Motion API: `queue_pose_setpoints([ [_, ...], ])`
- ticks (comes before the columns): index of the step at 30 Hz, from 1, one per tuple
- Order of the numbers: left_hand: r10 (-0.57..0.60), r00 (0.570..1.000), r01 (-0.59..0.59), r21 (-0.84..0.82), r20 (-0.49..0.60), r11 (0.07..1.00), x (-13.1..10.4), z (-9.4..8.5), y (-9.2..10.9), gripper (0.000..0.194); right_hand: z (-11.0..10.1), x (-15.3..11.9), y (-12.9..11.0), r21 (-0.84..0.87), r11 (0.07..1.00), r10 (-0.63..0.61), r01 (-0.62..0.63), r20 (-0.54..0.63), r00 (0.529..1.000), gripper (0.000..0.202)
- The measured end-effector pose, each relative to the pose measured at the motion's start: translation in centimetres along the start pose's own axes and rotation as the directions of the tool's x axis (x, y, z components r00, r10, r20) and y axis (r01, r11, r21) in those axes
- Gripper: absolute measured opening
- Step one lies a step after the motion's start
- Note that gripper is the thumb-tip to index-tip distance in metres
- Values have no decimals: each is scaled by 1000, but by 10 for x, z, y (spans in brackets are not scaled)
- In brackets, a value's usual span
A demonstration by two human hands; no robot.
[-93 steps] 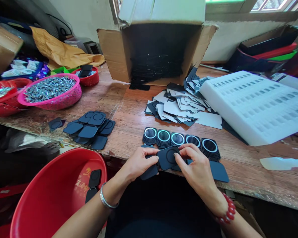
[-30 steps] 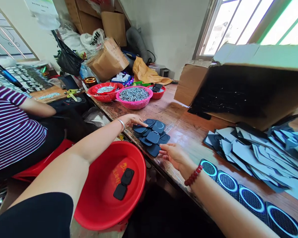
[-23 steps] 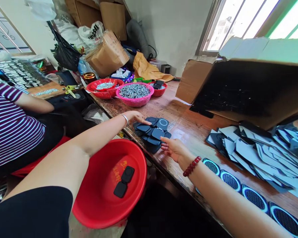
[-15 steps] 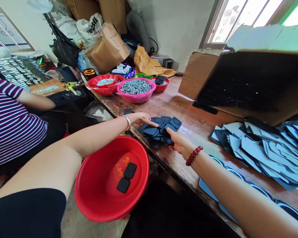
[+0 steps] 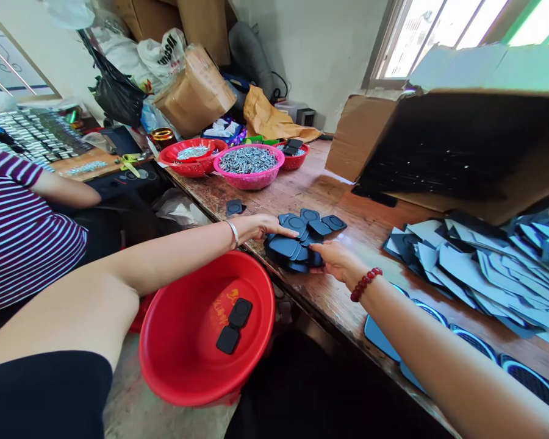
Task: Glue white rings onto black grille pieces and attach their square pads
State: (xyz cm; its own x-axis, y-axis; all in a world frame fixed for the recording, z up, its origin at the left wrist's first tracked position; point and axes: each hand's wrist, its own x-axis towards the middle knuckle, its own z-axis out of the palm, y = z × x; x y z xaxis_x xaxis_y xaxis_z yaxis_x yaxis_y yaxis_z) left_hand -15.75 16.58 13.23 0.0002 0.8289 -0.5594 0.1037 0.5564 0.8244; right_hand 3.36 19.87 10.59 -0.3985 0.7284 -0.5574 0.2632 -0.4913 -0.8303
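A heap of flat black pads, square with rounded corners, several showing a ring mark, lies at the table's front edge. My left hand grips the heap from the left, its index finger stretched over the top pads. From the right, my right hand clasps it, thumb on top and the other fingers partly hidden below. Farther left on the table is a separate black pad. Below the edge stands a red basin with two joined black pads inside.
Bowls of small metal parts, including a pink bowl, stand at the back. On the right are a large open carton, a pile of dark and white sheets and round-framed parts. A person in a striped shirt sits at left.
Some pads at the heap's right side have slid outward to the right. My right hand has shifted slightly right. The separate pad on the left shows more fully.
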Motion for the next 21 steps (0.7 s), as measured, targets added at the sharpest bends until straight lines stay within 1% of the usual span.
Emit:
queue_pose_setpoints([
  [3, 4, 999, 0, -80, 53, 997, -12, 11, -1, 40, -3, -2, 4, 66, 997, -29, 27, 24, 999, 11],
  [6, -5, 998, 16, -157, 67, 987, -21, 18, -11, 39, -3, -10, 11, 133, 988, -80, 77, 16, 997, 19],
  [8, -30, 997, 44, -201, 73, 979, -26, 20, -21, 35, -1, -18, 15, 159, 983, -95, 91, 20, 995, 20],
  [11, -57, 992, 86, -274, 110, 958, -35, 23, -35, 30, 4, -34, 18, 168, 983, -89, 76, 72, 993, 21],
  [13, -44, 991, 86, -342, 129, 936, -45, 25, -40, 28, 8, -46, 17, 166, 984, -89, 71, 103, 991, 25],
  [15, -8, 992, 59, -415, 123, 908, -57, 26, -43, 29, 13, -57, 16, 166, 979, -137, 116, 123, 983, 29],
  [18, 68, 995, -25, -469, 75, 883, -78, 21, -49, 34, 25, -74, 17, 178, 953, -278, 246, 188, 942, 35],
  [20, 80, 995, -43, -456, 61, 889, -92, 10, -63, 35, 37, -84, 23, 162, 930, -360, 329, 231, 904, 40],
  [21, 66, 996, -29, -451, 66, 892, -98, 4, -74, 36, 44, -87, 29, 132, 922, -386, 364, 247, 889, 42],
])
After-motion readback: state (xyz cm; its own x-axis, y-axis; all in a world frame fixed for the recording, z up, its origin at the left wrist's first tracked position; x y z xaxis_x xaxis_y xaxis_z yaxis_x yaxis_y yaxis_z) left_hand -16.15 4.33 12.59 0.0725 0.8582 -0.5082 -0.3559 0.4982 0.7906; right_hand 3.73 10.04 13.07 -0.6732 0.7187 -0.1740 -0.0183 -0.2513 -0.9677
